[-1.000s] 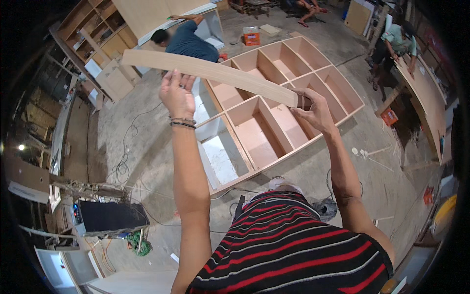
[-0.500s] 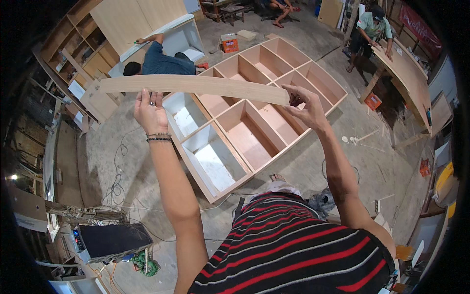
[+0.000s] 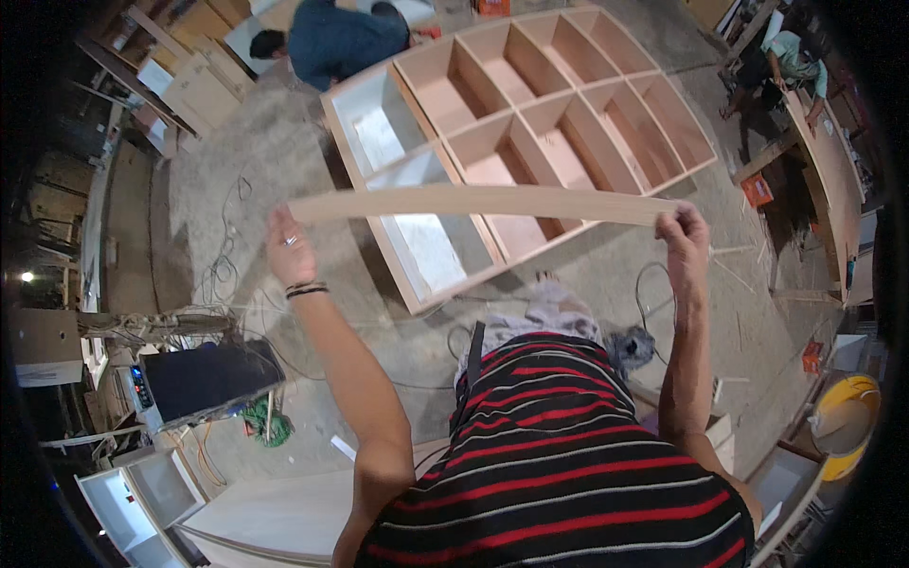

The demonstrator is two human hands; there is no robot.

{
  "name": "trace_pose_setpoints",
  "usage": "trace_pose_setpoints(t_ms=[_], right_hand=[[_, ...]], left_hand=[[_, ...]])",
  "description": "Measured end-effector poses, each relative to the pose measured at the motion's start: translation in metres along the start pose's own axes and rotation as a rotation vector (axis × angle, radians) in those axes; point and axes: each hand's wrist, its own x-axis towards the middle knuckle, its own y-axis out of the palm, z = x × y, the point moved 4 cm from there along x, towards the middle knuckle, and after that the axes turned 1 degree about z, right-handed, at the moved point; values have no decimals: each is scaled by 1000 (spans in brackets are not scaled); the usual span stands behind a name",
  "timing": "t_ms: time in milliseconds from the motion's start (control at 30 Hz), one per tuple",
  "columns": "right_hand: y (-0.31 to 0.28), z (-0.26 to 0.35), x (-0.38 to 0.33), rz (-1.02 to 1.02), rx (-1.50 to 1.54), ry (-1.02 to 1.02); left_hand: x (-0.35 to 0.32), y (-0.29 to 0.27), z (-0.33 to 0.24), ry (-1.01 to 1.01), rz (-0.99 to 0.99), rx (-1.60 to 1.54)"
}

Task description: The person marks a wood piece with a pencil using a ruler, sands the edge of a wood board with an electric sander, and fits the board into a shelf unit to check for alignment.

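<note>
A long, thin wooden strip is stretched level between my two hands, bowed in the fisheye picture. My left hand closes on its left end, a ring and dark bracelets showing. At the other end, the fingers of my right hand are curled round the strip. Beyond and below the strip lies a large wooden cabinet frame on the floor, divided into several open compartments. The compartments at its left end have white panels; the others are bare wood. The strip hides part of the frame and is held above it.
A person in a dark blue shirt bends down beyond the frame. Another person stands at a wooden workbench at right. Cables trail over the floor at left, near a black-topped box. A yellow-rimmed tub stands at lower right.
Both hands have come nearer my body with the strip. My left hand has shifted to the strip's left end, and my right hand has moved to the right. My view has tilted downward.
</note>
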Motion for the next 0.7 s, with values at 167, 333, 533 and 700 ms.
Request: trace_pose_setpoints(t_ms=[167,333,533,700], right_hand=[[10,-39,-23,28,-155,179],[133,-46,48,406,-291,94],[220,-88,155,471,-35,182],[223,-268,152,481,118,492]], left_hand=[[-97,-57,65,170,-544,677],[-221,110,167,-49,689,726],[-198,162,215,-414,483,451],[-80,200,282,-470,177,408]])
